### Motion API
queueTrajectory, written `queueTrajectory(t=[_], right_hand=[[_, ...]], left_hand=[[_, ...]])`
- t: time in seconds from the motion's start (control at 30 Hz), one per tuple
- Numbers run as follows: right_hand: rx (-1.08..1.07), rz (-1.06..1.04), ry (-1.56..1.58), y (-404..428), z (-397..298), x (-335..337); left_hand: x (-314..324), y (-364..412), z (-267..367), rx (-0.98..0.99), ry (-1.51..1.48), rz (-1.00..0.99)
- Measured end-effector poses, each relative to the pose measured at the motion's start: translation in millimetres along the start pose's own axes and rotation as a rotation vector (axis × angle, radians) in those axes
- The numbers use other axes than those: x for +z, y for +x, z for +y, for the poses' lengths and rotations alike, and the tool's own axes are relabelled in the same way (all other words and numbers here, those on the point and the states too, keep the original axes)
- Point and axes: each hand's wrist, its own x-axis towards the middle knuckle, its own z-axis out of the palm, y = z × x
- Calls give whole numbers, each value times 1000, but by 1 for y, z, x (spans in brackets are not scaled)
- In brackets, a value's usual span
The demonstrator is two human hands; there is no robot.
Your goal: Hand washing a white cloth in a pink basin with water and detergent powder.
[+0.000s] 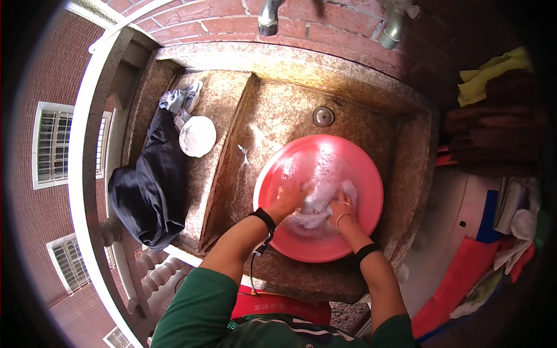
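A round pink plastic basin (365, 174) rests in the stone sink (278, 104), with a wet white cloth (322, 195) and sudsy water inside. My left hand (293, 198) is in the basin at the cloth's left side, blurred, so its grip does not show. On the cloth's right part lies my right hand (343, 209), its fingers bent into the fabric. Both wrists wear black bands. Left of the basin, past the stone divider, a white bowl (198, 135) with white contents stands beside a dark garment (161, 182) and a crumpled grey-blue cloth (180, 100).
A metal drain (323, 116) sits behind the basin. Two metal pipe ends (267, 26) stick out from the brick wall above the sink. The stone divider (230, 161) splits the sink. Folded dark fabric (496, 135) and a yellow cloth (487, 78) are at the right; a balustrade stands left.
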Motion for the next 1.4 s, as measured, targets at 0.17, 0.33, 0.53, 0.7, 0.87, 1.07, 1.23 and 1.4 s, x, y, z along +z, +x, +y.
queueTrajectory(t=[0.17, 0.33, 0.53, 0.7, 0.87, 1.07, 1.23, 1.4], right_hand=[[299, -4, 1210, 15, 15, 4], [9, -224, 2364, 13, 19, -15], [-291, -624, 2443, 4, 8, -31], [-660, 102, 1253, 1, 3, -16], [255, 168, 1918, -16, -11, -17], [179, 375, 1718, -21, 35, -11], [317, 252, 1131, -32, 36, -21], [105, 199, 287, -34, 4, -68]], left_hand=[[21, 7, -1, -564, -651, -249], [-15, 1, 52, 6, -928, 400], [-79, -12, 77, 65, -777, 153], [-71, 17, 70, -119, -851, 112], [-54, 36, 34, -377, -859, 233], [-79, -7, 9, 83, -317, 227], [-64, -32, 0, 265, 77, -243], [-50, -3, 3, -83, -346, -171]])
